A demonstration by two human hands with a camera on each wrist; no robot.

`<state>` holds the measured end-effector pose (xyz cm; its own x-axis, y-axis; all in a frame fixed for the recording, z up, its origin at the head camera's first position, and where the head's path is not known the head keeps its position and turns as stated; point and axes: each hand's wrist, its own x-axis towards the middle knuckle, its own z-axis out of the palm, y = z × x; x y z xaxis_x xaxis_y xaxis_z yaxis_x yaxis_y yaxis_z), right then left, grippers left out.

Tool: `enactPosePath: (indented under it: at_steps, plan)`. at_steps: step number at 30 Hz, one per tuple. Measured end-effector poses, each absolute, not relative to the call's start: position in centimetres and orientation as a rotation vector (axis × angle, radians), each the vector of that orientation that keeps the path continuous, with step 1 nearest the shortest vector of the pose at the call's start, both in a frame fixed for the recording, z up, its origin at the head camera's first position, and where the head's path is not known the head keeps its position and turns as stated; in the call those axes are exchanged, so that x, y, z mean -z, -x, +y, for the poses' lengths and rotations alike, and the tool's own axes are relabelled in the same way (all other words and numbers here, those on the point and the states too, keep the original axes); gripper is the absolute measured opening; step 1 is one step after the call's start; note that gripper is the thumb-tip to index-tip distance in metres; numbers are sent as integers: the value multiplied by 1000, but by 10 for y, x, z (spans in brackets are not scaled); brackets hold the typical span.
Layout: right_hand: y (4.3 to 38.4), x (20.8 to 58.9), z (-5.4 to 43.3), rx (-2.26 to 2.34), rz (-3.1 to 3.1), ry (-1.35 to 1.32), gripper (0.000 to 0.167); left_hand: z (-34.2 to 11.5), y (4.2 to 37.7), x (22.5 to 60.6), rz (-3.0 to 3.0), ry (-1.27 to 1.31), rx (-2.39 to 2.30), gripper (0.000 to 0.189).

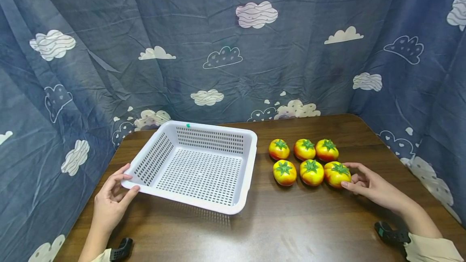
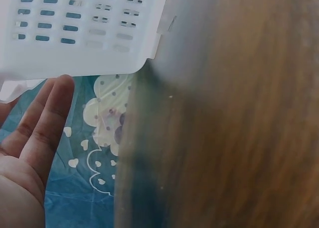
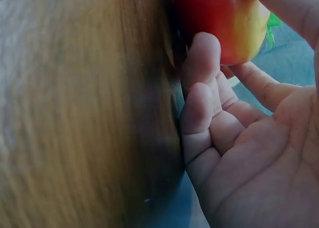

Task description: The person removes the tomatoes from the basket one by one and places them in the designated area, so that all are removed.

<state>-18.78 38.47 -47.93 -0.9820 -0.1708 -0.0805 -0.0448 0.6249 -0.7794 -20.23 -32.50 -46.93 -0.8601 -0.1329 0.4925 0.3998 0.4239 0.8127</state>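
Note:
A white perforated plastic basket (image 1: 250, 165) sits left of centre on the table in the head view. At its near left corner, my left hand (image 1: 111, 201) pinches the rim between thumb and fingers. The left wrist view shows the basket's slotted wall (image 2: 75, 58) just above my fingertips (image 2: 62, 88). On the right, several yellow-red tomatoes with green star-shaped tops stand in two rows. My right hand (image 1: 371, 187) grips the near right tomato (image 1: 335, 175), thumb in front and index finger behind. In the right wrist view that tomato (image 3: 224, 23) lies between thumb and index finger, the other fingers curled below.
The other tomatoes stand close by, such as the front middle one (image 1: 311, 173) and the back right one (image 1: 326, 151). Brown wooden table (image 1: 276, 229) lies under everything. A dark blue cloud-patterned cloth (image 1: 291, 64) hangs behind and at both sides.

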Motion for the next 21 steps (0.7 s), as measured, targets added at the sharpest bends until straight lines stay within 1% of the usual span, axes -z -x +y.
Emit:
enactPosePath:
  at_steps: [6,12,17,21]
  plan:
    - [188,478,384,1273,2691,194,65,-327,203,465,-2214,275,1423,40]
    - [188,476,384,1280,2688,205,68,-330,200,458,-2282,249,1389,43]
    - [188,472,384,1292,2707,234,70,-334,200,447,-2368,267,1328,51]
    - [186,463,388,1239,2770,252,70,-333,199,437,-2446,271,1174,60]
